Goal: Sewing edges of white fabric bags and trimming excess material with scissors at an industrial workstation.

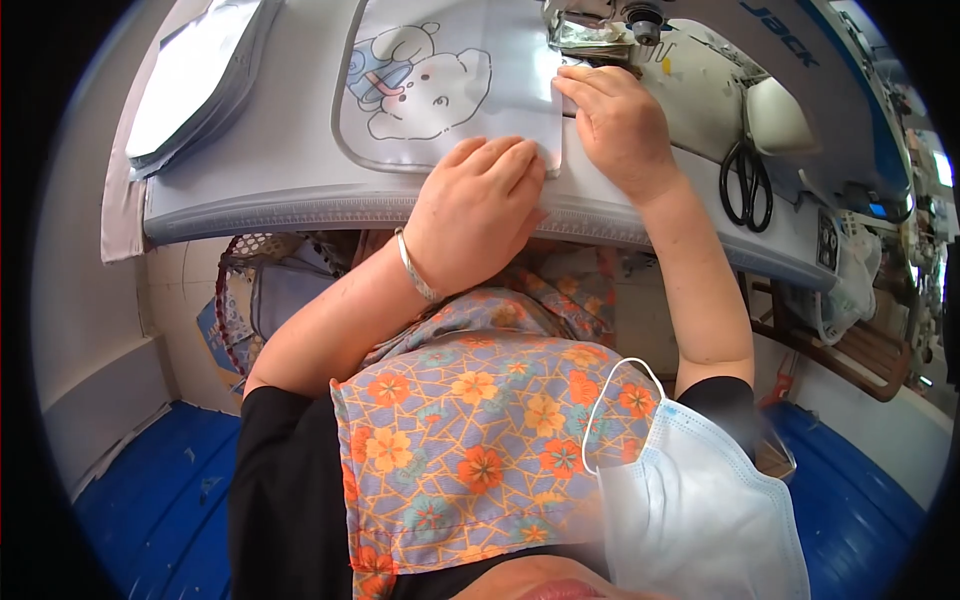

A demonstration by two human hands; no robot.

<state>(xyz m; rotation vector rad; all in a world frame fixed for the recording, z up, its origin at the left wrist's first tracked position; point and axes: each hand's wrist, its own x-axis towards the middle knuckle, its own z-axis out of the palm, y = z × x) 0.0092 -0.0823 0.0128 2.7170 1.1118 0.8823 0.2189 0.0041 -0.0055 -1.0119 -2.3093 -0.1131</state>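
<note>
A translucent plastic sheet [440,140] with a printed cartoon puppy and a grey border lies on the sewing table, its right edge running toward the sewing machine's needle area [648,28]. At the sheet's near right corner, my left hand [485,205] is closed, with its fingers bent together over the plastic and its thumb partly hidden. Farther up, my right hand [620,125] pinches the sheet's right edge just in front of the presser foot. The fingertips hide part of that edge, and the exact grip is hard to see.
At the left of the table lies a stack of plastic sheets [200,90]. Black scissors [745,185] rest to the right of my right forearm, beside the machine's body [785,115]. A ruler strip [330,205] follows the near table edge. A clear plastic bag [850,285] hangs at the right.
</note>
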